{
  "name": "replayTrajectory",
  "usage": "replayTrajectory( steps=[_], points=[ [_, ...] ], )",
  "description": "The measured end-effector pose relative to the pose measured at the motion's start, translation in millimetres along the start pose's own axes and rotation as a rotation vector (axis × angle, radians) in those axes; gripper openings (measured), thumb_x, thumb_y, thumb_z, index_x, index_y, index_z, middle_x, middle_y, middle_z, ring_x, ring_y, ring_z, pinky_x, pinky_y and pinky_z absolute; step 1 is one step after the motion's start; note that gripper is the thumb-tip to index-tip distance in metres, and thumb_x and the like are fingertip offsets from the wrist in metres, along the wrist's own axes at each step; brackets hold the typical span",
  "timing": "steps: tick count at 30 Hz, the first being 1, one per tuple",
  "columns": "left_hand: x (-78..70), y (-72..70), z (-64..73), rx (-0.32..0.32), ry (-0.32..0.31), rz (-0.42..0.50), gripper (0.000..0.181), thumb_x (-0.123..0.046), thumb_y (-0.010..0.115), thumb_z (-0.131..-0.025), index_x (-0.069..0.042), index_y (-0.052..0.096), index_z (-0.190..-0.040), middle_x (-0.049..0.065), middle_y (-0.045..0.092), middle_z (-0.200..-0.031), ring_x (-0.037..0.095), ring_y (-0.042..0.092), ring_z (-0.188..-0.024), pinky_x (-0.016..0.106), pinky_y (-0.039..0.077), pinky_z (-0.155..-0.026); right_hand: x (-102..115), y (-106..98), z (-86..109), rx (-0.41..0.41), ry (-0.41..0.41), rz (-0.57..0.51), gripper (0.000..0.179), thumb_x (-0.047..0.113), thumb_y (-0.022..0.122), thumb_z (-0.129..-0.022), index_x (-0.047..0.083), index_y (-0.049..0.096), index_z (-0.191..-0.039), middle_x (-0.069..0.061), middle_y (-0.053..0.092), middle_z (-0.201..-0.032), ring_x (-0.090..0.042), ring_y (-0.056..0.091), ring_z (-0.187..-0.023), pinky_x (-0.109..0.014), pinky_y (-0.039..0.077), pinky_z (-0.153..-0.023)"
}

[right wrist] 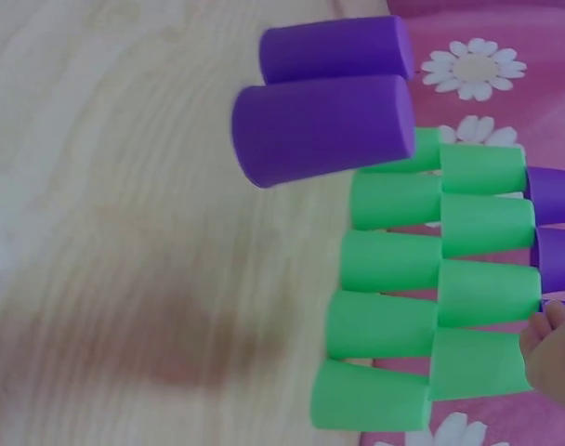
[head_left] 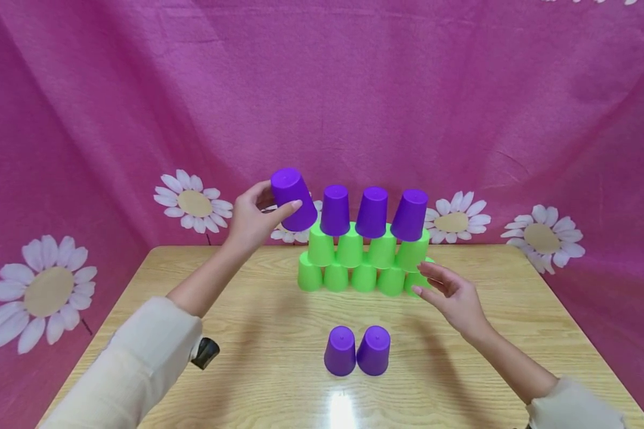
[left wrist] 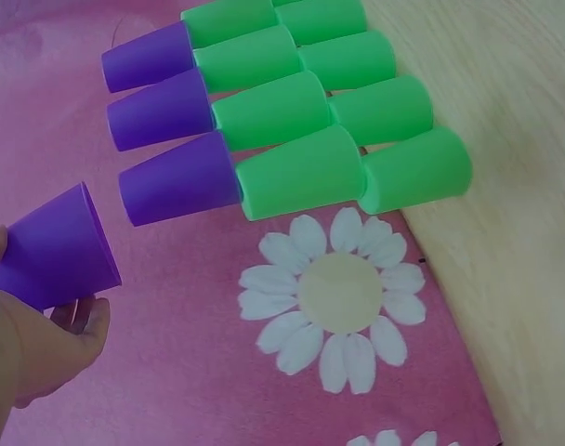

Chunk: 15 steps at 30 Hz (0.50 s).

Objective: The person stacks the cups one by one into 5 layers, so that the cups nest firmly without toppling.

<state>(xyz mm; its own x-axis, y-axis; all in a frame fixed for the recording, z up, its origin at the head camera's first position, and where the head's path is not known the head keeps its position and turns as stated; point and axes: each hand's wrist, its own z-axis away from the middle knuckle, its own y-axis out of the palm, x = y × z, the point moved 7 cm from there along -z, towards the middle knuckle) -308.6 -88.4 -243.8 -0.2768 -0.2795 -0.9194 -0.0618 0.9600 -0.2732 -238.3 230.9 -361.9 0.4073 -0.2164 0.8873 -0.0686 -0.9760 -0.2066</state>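
Note:
My left hand grips a purple cup between thumb and fingers. It is upside down, slightly tilted, held in the air just left of a stack. Three purple cups stand mouth down along the stack's top. Beneath them are two rows of green cups, also upside down. In the left wrist view the held cup is apart from the nearest purple cup. My right hand, fingers loosely bent and holding nothing, hovers near the stack's right end. Only part of the right hand shows in the right wrist view.
Two more purple cups stand upside down, side by side, on the wooden table in front of the stack. Behind the table and at its sides hangs a pink cloth with white flowers.

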Motion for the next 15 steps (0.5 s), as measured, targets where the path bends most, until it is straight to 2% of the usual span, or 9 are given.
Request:
replayTrajectory(
  steps=[8,15],
  points=[
    [-12.4,10.2,-7.1,0.032,0.026,-0.034,0.055,-0.016,0.072,-0.079,-0.002,0.052,-0.128,0.019,0.062,-0.119,0.029,0.061,-0.108,0.036,0.052,-0.093,-12,16,18.1,0.079,0.024,-0.042,0.043,-0.012,0.064,-0.077,-0.023,0.048,-0.116,0.025,0.062,-0.105,0.009,0.056,-0.101,-0.005,0.044,-0.088],
    [-18.4,16.8,-13.4,0.019,0.053,-0.036,0.054,-0.016,0.073,-0.079,-0.002,0.053,-0.127,0.019,0.063,-0.116,0.029,0.062,-0.105,0.035,0.052,-0.092,-24,33,33.4,0.179,0.017,-0.06,0.047,-0.009,0.066,-0.077,-0.022,0.047,-0.119,0.022,0.06,-0.112,0.009,0.055,-0.106,-0.006,0.043,-0.091]
  ],
)
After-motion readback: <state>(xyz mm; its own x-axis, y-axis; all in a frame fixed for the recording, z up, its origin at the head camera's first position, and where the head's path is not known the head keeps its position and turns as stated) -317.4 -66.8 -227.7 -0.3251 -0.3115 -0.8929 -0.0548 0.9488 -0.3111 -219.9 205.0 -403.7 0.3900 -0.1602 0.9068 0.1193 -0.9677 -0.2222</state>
